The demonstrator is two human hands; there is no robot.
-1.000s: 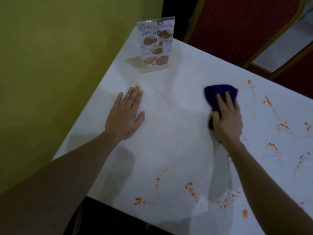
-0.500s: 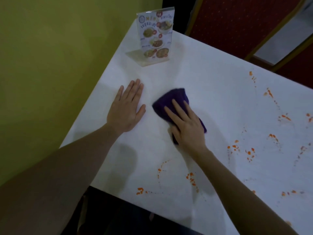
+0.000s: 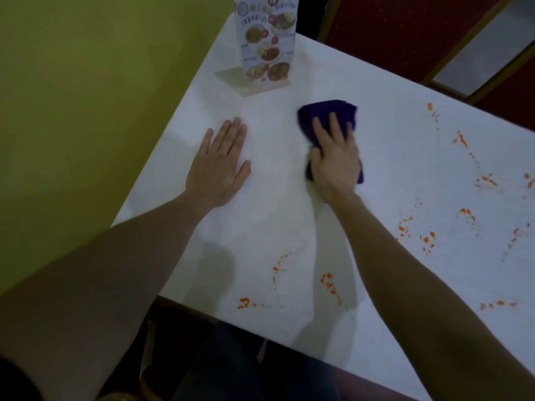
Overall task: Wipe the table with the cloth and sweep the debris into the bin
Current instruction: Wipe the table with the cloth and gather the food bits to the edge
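Note:
A white table (image 3: 390, 117) fills the head view. A dark purple cloth (image 3: 327, 110) lies on it, below the menu stand. My right hand (image 3: 335, 160) presses flat on the cloth with its fingers stretched out; the cloth shows beyond the fingertips and beside the wrist. To the left of it, my left hand (image 3: 217, 166) rests palm down on bare tabletop, holding nothing. Orange smears and crumbs (image 3: 425, 238) dot the right side of the table, and more orange smears (image 3: 330, 285) lie near the front edge. No bin is in view.
A clear menu stand (image 3: 265, 44) stands at the table's far left corner. A yellow-green wall (image 3: 86, 82) runs along the left edge. Red chairs with gold frames (image 3: 405, 30) stand behind the far edge. My legs show under the near edge.
My right hand slid the cloth left, close to my left hand, then back to the right and away from me. My left hand stayed flat in place.

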